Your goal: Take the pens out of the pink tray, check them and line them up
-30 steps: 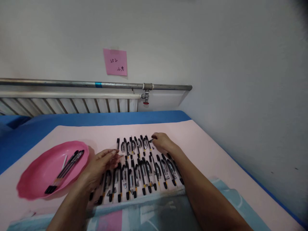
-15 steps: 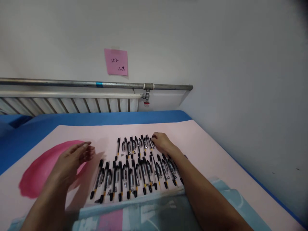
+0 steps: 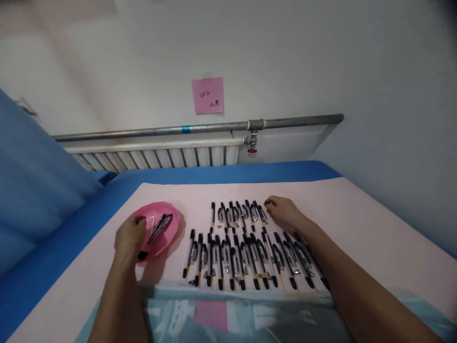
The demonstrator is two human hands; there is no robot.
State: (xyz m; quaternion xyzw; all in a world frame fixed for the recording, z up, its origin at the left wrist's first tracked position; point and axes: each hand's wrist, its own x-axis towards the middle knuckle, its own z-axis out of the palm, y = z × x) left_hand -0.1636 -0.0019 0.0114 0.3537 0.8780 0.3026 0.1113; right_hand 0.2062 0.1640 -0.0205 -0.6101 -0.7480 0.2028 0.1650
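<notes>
My left hand (image 3: pixel 131 233) is over the left side of a pink plate (image 3: pixel 173 240), fingers curled together; whatever they hold is hidden. Several clear pens with black ends (image 3: pixel 159 229) lie in the plate beside it. My right hand (image 3: pixel 282 209) rests at the right end of the back row of pens (image 3: pixel 235 216), its fingers bent in a pinch. I cannot make out anything between them. Closer to me lies a longer front row of pens (image 3: pixel 232 264), with black caps and small metal tips among the barrels. My right forearm partly covers its right end.
A pink sheet (image 3: pixel 357 224) covers the blue-edged surface. Light-blue patterned cloth (image 3: pixel 178 319) lies along the near edge. Behind are a radiator (image 3: pixel 171 157) and a metal pipe (image 3: pixel 296 121) with a red-handled valve (image 3: pixel 252 147). A pink note (image 3: pixel 208 95) hangs on the wall.
The view has turned left. My left hand has moved from beside the front row to over the plate, and its fingers have curled. My right hand stays by the back row's end.
</notes>
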